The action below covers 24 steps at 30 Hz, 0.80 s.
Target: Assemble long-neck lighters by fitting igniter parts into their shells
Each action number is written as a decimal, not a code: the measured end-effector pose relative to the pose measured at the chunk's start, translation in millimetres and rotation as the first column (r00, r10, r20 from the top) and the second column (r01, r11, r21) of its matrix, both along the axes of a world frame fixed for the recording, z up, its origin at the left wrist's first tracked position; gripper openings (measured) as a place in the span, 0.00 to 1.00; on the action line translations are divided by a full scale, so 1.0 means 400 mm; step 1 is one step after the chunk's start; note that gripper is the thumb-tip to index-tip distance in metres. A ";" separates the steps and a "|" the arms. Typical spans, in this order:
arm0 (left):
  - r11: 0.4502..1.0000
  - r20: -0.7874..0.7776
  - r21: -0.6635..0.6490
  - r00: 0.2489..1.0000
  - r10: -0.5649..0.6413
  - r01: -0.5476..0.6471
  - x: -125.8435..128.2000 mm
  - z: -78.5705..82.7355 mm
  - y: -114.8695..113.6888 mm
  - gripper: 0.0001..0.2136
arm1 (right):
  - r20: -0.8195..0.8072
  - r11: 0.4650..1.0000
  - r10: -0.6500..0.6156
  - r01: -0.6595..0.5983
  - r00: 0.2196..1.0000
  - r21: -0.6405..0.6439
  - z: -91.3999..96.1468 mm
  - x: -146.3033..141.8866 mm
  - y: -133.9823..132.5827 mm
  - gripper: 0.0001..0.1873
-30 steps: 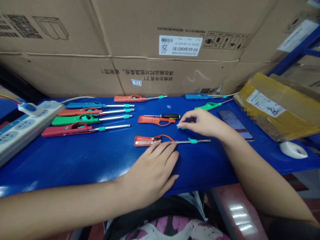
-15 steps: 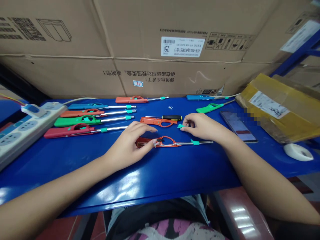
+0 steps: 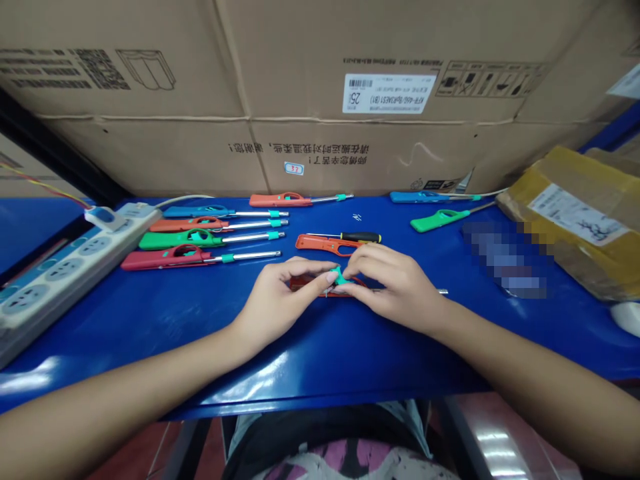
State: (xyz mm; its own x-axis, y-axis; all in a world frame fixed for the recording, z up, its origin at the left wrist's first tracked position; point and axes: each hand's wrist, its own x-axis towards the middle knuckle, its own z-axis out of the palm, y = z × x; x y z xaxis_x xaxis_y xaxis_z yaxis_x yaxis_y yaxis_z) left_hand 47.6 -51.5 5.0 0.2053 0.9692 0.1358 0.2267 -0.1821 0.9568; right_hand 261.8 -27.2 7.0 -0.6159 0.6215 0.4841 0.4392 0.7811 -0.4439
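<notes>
The right hand (image 3: 345, 281) is pinching a small teal-green plastic piece (image 3: 339, 275); the left hand's (image 3: 331, 271) thumb and forefinger are standing narrowly together, touching its left edge, though whether they are gripping cannot be told. Beneath both hands, an orange plastic lighter body with a metal rod (image 3: 301, 283) is lying on the glossy blue tabletop (image 3: 240, 373). Just beyond, a loose orange plastic half-shell (image 3: 315, 243) is resting beside a black-and-yellow-handled screwdriver (image 3: 360, 237).

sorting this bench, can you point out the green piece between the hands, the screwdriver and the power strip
Green piece (image 3: 340, 276): head view, on its exposed middle
Screwdriver (image 3: 354, 236): head view, on its black handle
Power strip (image 3: 76, 258): head view, on its top face
</notes>
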 end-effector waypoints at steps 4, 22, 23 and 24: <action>1.000 0.010 -0.024 1.000 0.010 -0.010 -0.005 -0.001 0.009 0.13 | -0.033 0.999 -0.045 0.045 0.998 0.009 0.018 0.004 -0.004 0.08; 0.997 -0.231 0.071 0.973 0.008 0.009 -0.015 -0.004 0.026 0.15 | 0.313 0.996 -0.082 0.066 0.946 0.060 0.031 0.021 -0.012 0.11; 0.989 -0.277 0.142 0.961 0.003 0.038 -0.021 -0.002 0.028 0.16 | 0.339 0.996 -0.089 0.075 0.937 0.054 0.036 0.028 -0.009 0.10; 0.973 -0.328 0.220 0.945 0.002 0.074 -0.029 0.000 0.029 0.16 | 0.364 0.996 -0.089 0.080 0.927 0.038 0.042 0.035 -0.005 0.10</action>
State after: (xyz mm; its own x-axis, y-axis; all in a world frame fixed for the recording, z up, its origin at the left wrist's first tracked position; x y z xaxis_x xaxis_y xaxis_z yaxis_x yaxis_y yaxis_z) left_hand 36.1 -40.0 4.9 0.3093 0.9117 0.2703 0.5064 -0.3985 0.7647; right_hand 275.6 -29.3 23.7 -0.6982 0.6709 0.2498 0.6325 0.7415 -0.2237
